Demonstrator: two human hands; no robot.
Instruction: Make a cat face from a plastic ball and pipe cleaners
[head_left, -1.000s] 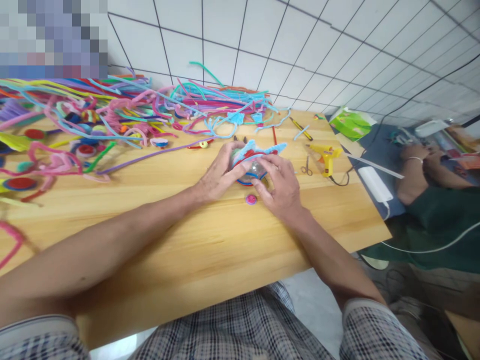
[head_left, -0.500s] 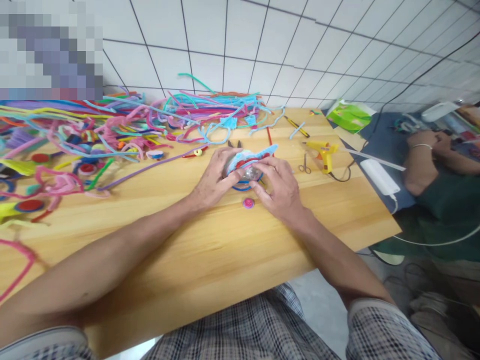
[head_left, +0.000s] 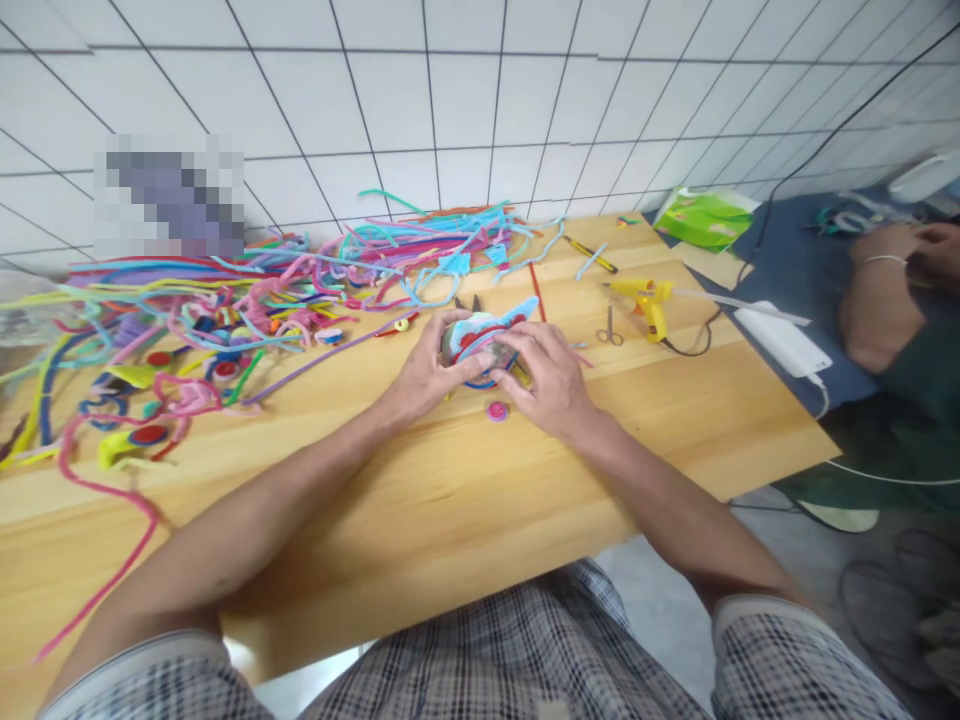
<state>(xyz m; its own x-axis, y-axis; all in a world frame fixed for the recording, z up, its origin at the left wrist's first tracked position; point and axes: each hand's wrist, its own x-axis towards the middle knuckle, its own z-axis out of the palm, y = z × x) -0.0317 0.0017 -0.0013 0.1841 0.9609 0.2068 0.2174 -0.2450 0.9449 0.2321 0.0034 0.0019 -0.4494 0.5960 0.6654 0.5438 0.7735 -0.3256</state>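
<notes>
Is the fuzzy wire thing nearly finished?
Partly. The ball-shaped piece already has light blue and red pipe cleaners wound on it. The left hand and right hand hold it on the table now. Probably left: a small pink coil lies loose beside it, and a big pile of pipe cleaners sits unused.

**Two hands on a pipe-cleaner craft**

The left hand [head_left: 421, 375] and right hand [head_left: 546, 382] cup a small clear ball wrapped in blue and red pipe cleaners [head_left: 480, 340] on the wooden worktop [head_left: 465, 500]. A pink button [head_left: 496, 411] lies just beside the right hand. A heap of coloured pipe cleaners [head_left: 262, 290] spreads to the left; scissors [head_left: 611, 328] and a yellow glue gun [head_left: 645, 300] lie to the right. Another person's arm [head_left: 877, 310] rests at the far right.
</notes>
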